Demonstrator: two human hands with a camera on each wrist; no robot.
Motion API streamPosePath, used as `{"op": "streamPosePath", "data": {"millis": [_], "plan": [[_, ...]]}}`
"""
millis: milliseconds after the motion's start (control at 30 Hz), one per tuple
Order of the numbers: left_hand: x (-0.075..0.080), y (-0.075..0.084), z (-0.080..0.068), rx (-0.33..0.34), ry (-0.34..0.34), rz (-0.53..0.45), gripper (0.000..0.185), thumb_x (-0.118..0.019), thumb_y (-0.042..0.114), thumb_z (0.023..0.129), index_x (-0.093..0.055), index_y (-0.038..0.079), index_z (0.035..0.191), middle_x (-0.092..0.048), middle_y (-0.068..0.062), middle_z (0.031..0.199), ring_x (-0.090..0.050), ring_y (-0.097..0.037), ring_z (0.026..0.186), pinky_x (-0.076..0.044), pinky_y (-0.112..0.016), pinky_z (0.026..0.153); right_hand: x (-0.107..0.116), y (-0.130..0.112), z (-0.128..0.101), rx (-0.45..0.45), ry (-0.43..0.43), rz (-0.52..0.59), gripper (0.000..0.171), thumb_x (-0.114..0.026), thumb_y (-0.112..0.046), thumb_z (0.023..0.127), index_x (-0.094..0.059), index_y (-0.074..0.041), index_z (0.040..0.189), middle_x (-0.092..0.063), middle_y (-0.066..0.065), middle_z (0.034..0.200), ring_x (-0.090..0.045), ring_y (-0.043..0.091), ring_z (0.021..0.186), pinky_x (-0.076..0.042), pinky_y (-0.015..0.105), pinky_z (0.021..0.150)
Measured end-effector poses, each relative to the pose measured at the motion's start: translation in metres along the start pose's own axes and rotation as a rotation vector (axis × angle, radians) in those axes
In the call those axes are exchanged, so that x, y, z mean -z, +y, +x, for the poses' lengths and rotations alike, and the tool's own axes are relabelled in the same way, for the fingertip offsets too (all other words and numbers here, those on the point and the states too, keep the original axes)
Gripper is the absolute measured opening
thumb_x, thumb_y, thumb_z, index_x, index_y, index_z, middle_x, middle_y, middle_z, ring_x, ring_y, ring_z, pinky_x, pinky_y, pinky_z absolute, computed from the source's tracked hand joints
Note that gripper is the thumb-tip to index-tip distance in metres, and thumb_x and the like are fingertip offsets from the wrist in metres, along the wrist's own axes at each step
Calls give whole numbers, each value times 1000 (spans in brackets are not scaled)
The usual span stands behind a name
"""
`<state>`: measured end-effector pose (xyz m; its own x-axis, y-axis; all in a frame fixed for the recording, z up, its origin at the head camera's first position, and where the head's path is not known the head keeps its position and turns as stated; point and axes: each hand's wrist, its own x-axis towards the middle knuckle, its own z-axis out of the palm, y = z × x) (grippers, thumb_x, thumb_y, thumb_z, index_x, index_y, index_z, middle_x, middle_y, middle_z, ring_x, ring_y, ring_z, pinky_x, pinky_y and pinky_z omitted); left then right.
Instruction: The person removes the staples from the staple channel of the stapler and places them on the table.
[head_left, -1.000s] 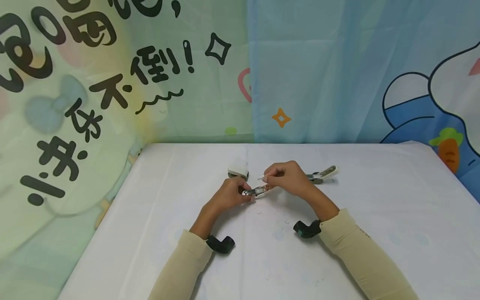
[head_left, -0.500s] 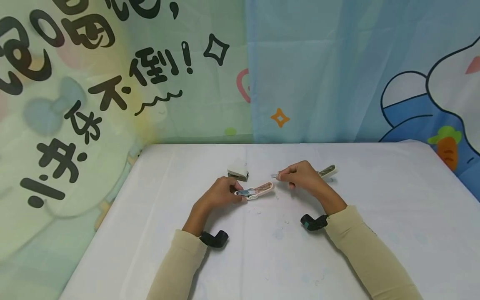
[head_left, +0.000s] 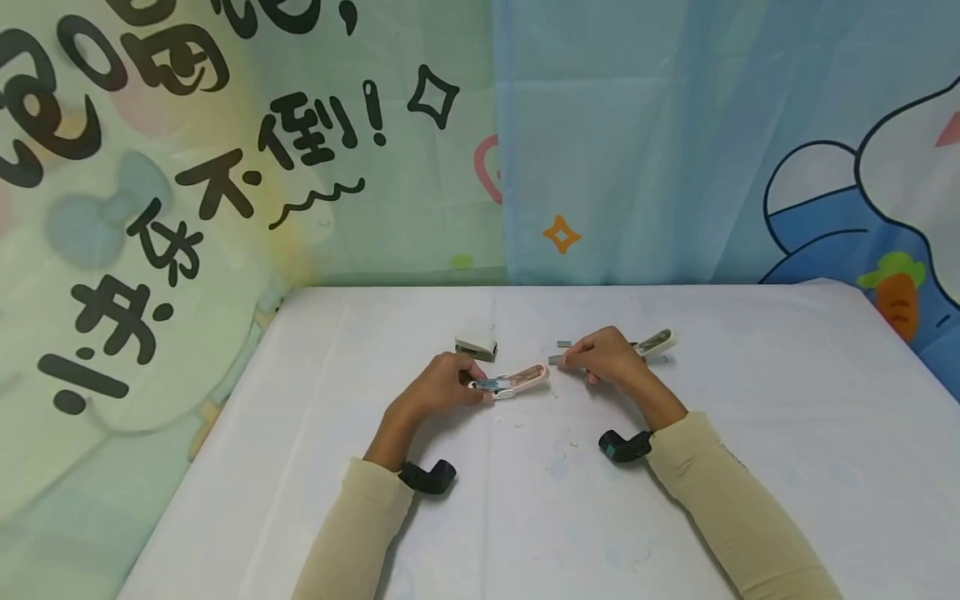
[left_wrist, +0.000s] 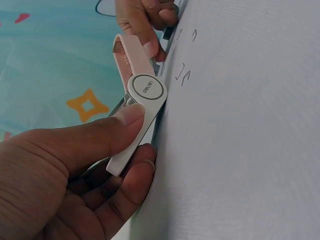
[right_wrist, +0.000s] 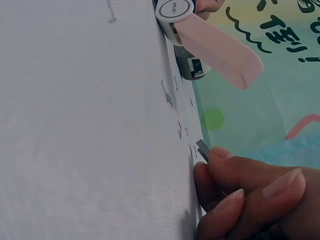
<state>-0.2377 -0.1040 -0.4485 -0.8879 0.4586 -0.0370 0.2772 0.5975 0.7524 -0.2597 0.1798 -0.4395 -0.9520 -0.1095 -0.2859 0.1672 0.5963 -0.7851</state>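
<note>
My left hand [head_left: 442,387] grips a pink-and-white stapler [head_left: 517,381], its metal part folded open and its pink end pointing right. In the left wrist view, the thumb presses beside the round emblem of the stapler [left_wrist: 146,90], with fingers curled beneath. My right hand [head_left: 603,354] pinches a short grey strip of staples [right_wrist: 203,149] between thumb and fingertip, low over the table. Just behind those fingertips lies another small grey strip [head_left: 564,343]. The right hand's palm side is hidden in the head view.
A white-and-dark stapler [head_left: 476,346] stands behind the left hand. Another opened stapler [head_left: 656,342] lies partly behind the right hand. Several loose staples [right_wrist: 180,130] are scattered on the white tablecloth [head_left: 300,500]. Printed curtains hang behind the table.
My right hand has moved right, away from the pink-and-white stapler, and down near the table. My left hand shifted slightly left with the stapler. The grey strip behind the right fingertips now shows.
</note>
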Motion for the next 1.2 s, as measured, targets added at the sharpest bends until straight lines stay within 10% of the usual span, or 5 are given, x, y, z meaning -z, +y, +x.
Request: {"op": "streamPosePath", "data": {"millis": [500, 867, 1200], "plan": [[-2, 0, 0, 20, 8, 5, 17, -82, 6, 77, -72, 5, 90, -63, 1, 82, -51, -13, 72, -43, -26, 64, 11, 1, -1, 5, -43, -100, 20, -68, -16, 90, -73, 0, 101, -61, 5, 57, -57, 15, 52, -42, 30, 58], [-2, 1, 0, 20, 3, -8, 19, -83, 7, 76, -71, 4, 90, -64, 0, 83, -52, -14, 73, -44, -25, 64, 25, -5, -12, 80, -38, -51, 22, -67, -17, 93, -71, 0, 107, -68, 9, 85, -60, 15, 56, -47, 32, 61], [-1, 8, 0, 14, -13, 50, 18, -83, 7, 76, -71, 4, 88, -63, 0, 80, -51, -12, 69, -42, -25, 61, 23, -8, -16, 406, -373, 12, 46, -69, -14, 91, -56, 1, 133, -63, 13, 117, -65, 30, 79, -51, 43, 75]]}}
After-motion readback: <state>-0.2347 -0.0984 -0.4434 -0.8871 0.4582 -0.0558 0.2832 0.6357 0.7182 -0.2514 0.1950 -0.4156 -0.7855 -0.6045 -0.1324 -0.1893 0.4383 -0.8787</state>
